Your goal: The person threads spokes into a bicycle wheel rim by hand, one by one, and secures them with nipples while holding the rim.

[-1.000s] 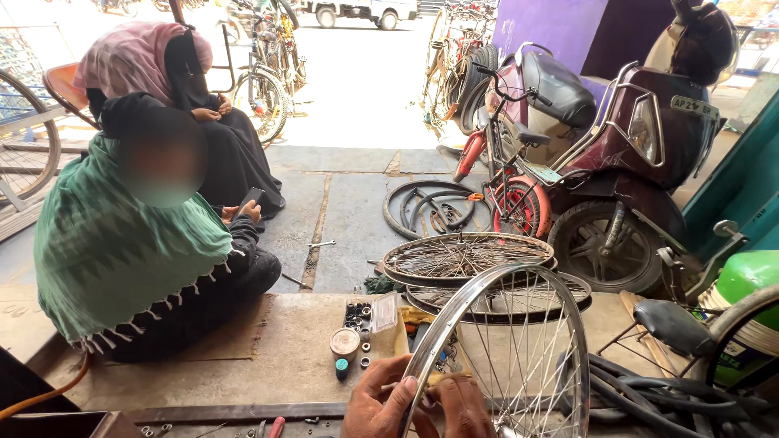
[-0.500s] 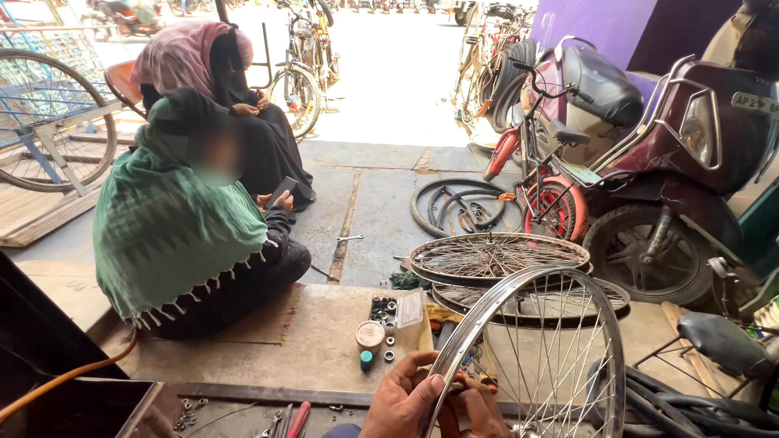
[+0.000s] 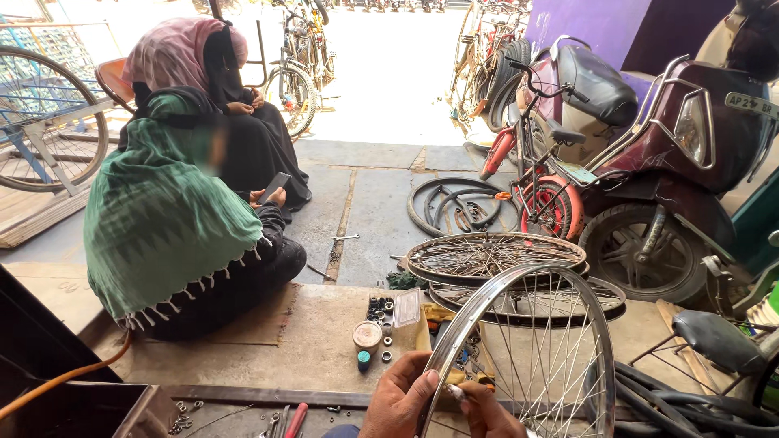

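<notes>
Left hand: my left hand [image 3: 399,399] sits at the bottom edge of the view, fingers curled closed around the near rim of the spoked wheel [image 3: 531,357], thumb lying along the metal.
Right hand: my right hand [image 3: 484,410] is just beside the left, inside the rim; its fingertips are pinched shut on a small pale part [image 3: 457,393] at the rim. I cannot tell what that part is.
Spoked wheel: I see a bare silver rim with thin spokes, held upright and slightly tilted, rising from my hands toward the right of the view.
Stacked wheels: two more spoked wheels [image 3: 495,253] lie flat on the ground behind the held one, overlapping each other.
Small parts: a round tin [image 3: 367,334], a clear plastic box [image 3: 406,308] and scattered nuts [image 3: 381,308] rest on the brown floor board [image 3: 324,341], just left of the held wheel.
Tyres: loose black tyres [image 3: 454,204] lie on the stone paving further back.
Vehicles: a maroon scooter [image 3: 690,146] stands at right, with a small red bicycle [image 3: 535,174] leaning against its near side.
Other people: a person in a green shawl [image 3: 166,215] sits on the board at left, holding a phone [image 3: 274,186]; a second person in a pink headscarf [image 3: 182,57] sits behind.
Tools: a red-handled tool [image 3: 296,419] lies near my left hand.
</notes>
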